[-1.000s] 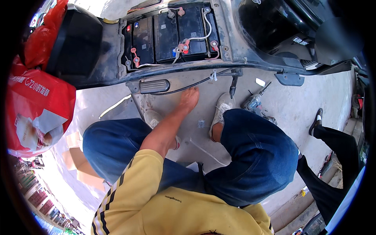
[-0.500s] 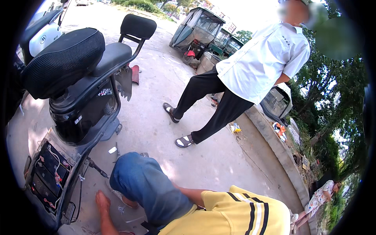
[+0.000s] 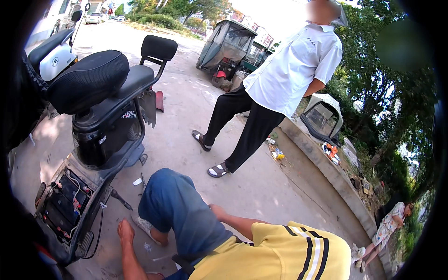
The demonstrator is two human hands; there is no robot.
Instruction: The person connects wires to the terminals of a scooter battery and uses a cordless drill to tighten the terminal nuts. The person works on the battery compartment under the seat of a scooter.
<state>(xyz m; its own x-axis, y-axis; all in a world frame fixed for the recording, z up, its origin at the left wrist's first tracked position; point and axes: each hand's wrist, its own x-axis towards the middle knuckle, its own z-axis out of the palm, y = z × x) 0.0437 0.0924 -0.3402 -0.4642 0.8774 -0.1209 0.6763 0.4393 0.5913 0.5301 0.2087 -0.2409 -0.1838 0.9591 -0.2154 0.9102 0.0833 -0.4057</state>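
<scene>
My left hand (image 3: 125, 231) is low over the pavement with its fingers curled; whether anything is in them I cannot make out. It is nearest to my grey shoe (image 3: 148, 227) and the side of a black electric scooter (image 3: 108, 135). The scooter's footboard is uncovered, showing black batteries (image 3: 62, 207) with red and white wires. A dark rod-like part (image 3: 122, 199) sticks out of its side, above my left hand. My right hand (image 3: 215, 212) is at the far side of my raised, jeans-covered knee (image 3: 170, 196), its fingers mostly hidden behind the leg.
A person in a white shirt (image 3: 294, 70) stands ahead, arms behind the back. A small white object (image 3: 137, 181) and a thin tool (image 3: 143, 181) lie near my knee. A low concrete kerb (image 3: 322, 172) runs along the right, where another person (image 3: 391, 221) sits. Covered three-wheelers (image 3: 228, 44) are parked behind.
The view has shifted, so the scooter appears farther right and lower. My right hand now shows beside the knee, and more of my shoe is visible. My left hand stays curled.
</scene>
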